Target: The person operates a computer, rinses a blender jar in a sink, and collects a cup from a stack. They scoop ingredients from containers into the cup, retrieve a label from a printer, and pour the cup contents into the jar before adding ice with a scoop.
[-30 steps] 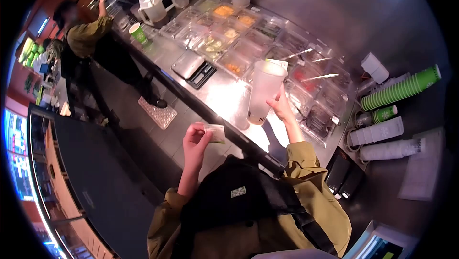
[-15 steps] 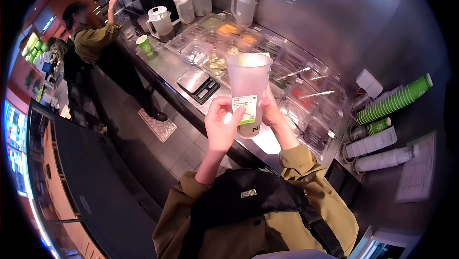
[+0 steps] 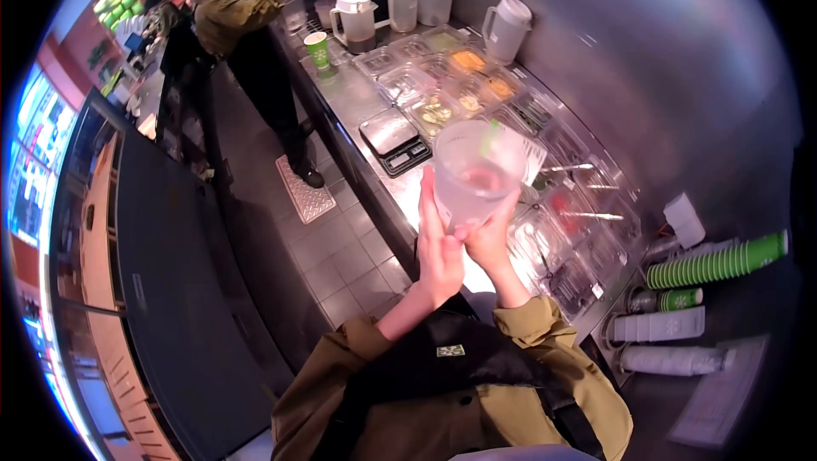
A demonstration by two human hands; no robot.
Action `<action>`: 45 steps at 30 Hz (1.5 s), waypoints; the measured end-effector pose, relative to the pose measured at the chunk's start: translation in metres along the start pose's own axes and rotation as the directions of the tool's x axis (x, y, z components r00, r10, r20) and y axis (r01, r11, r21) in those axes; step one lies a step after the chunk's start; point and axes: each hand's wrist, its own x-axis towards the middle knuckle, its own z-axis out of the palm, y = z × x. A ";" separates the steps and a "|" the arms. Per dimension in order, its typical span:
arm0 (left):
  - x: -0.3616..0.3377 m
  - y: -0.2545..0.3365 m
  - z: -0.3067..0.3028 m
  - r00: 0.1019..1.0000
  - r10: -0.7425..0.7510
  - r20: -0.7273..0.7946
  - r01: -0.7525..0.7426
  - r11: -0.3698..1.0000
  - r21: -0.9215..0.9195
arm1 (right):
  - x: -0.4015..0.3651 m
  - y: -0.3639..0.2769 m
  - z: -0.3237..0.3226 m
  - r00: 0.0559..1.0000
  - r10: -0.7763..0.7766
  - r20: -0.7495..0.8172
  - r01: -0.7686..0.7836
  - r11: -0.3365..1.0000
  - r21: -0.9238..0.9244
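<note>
A frosted plastic cup (image 3: 464, 154) is held up between my hands, its wide mouth tipped toward me so that I look down into it. My left hand (image 3: 440, 252) lies along its left side with the fingers stretched upward against the wall. Around the lower right side wraps my right hand (image 3: 492, 235), its fingers partly hidden behind the cup. A printed label (image 3: 529, 159) shows at the cup's far right side. Just beyond the cup stand a digital scale (image 3: 396, 142) and lidded clear containers (image 3: 434, 112) of cut fruit.
Several pitchers (image 3: 356, 22) line the back of the steel counter, near a green paper cup (image 3: 317, 51). Stacked green cups (image 3: 719, 261) and lids (image 3: 672, 360) stick out at the right. A co-worker (image 3: 247, 44) stands at the counter's far left.
The cup has tipped from upright to mouth toward me. The label has moved from the front to the far right side. My left fingers have left the label for the cup's side. The view has shifted left.
</note>
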 end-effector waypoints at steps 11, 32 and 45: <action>-0.010 -0.089 -0.039 0.988 0.017 0.156 -0.050 0.976 0.213 | 0.024 0.062 0.038 0.992 0.033 0.122 -0.035 0.999 0.009; 0.294 -0.440 -0.303 0.849 -0.501 0.166 0.451 0.852 0.265 | 0.286 0.389 0.242 0.972 -0.013 -0.234 -0.089 0.903 -0.419; 0.504 -0.705 -0.250 0.879 -0.390 -0.273 0.454 0.859 0.237 | 0.306 0.413 0.261 0.859 0.208 -0.468 -0.390 0.859 -0.333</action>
